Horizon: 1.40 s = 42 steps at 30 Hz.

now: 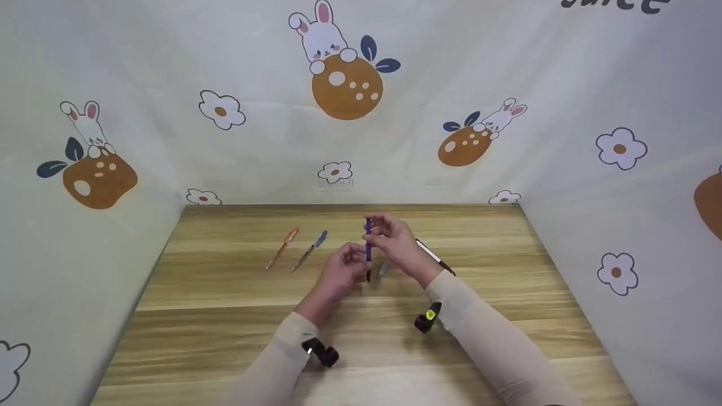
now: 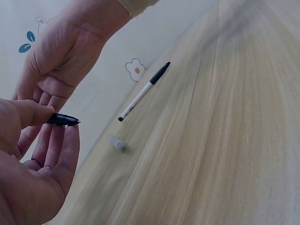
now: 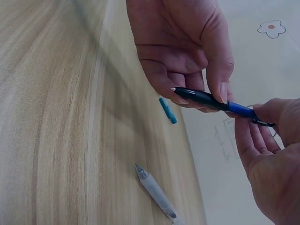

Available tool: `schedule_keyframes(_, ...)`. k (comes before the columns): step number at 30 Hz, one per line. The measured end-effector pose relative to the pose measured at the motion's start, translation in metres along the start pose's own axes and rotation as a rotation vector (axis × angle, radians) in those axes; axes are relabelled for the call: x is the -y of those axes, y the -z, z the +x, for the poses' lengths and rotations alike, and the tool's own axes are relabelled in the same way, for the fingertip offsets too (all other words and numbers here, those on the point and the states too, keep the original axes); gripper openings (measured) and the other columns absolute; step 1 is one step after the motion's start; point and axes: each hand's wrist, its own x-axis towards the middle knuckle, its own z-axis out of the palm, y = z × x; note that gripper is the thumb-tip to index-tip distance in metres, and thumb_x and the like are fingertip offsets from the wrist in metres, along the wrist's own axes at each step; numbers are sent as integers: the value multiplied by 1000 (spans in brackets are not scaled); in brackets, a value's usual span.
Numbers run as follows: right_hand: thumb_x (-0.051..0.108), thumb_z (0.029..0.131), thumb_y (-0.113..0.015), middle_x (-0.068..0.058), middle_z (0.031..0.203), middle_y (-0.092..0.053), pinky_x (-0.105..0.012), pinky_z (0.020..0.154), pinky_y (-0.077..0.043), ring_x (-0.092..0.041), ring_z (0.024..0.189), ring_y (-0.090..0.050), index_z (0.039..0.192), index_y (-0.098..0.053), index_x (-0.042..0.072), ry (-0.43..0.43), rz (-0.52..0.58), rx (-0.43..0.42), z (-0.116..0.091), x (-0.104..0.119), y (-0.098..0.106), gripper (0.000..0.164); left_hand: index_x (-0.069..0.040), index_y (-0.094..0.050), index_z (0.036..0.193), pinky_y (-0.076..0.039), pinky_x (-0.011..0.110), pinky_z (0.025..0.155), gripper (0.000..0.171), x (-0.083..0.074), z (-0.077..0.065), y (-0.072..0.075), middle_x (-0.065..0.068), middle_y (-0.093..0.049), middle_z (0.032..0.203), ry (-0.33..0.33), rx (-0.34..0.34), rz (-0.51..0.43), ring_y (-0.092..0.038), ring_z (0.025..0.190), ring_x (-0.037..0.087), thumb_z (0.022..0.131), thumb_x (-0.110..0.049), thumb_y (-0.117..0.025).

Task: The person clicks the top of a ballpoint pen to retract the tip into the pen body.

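Both hands hold one blue-and-black ballpoint pen [image 3: 201, 97] above the table, upright in the head view. My left hand [image 1: 341, 270] pinches the dark lower barrel between thumb and fingers, near the writing point. In the right wrist view the pale point sticks out past the black part. My right hand [image 1: 395, 242] grips the blue upper end, where the clip shows beside the thumb. Nearest below the hands lies a grey-white pen [image 1: 383, 269], partly hidden by the right hand in the head view.
An orange pen [image 1: 282, 248] and a clear pen with a blue clip [image 1: 310, 250] lie to the left on the wooden table [image 1: 225, 338]. A white pen with black ends [image 1: 433, 255] lies right, partly behind the right wrist. Printed cloth walls [image 1: 254, 152] surround the table's back and sides.
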Motion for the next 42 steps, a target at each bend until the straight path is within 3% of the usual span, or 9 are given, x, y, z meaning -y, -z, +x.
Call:
schedule_keyframes(12,-13,98,-74,-19,122,-70,-37,93,-65,-20,102,-72,138,-65,-6,17,46,-2,2,3,-2,41,4,-66,121,-64,31,77,29,0,0,2,8,-70,101,-31,-5,-73,-69,88,15,93,7,-75)
schedule_keyframes(20,-12,98,-74,-32,131,-62,-39,96,-64,-25,108,-73,146,-62,0,9,48,-32,2,-2,-5,51,3,-67,121,-62,28,75,29,0,3,5,7,-70,100,-33,-11,-11,-68,88,16,93,6,-74)
schedule_keyframes(27,-11,97,-76,-15,121,-69,-37,94,-64,-24,106,-73,146,-63,1,33,37,-70,3,-7,-8,52,5,-68,120,-58,25,70,28,1,5,9,8,-72,98,-60,-17,61,-68,85,15,93,6,-74)
schedule_keyframes(38,-12,98,-74,-16,122,-70,-38,92,-65,-29,106,-75,144,-63,0,18,61,-113,6,-16,-15,49,6,-69,120,-57,25,70,27,1,5,17,18,-73,103,-107,-32,165,-67,84,14,93,7,-70)
schedule_keyframes(42,-13,97,-74,-17,123,-70,-38,92,-65,-33,109,-74,143,-63,0,10,88,-136,7,-19,-20,49,4,-70,119,-55,25,70,27,2,7,22,15,-73,101,-120,-48,215,-66,83,16,92,6,-71)
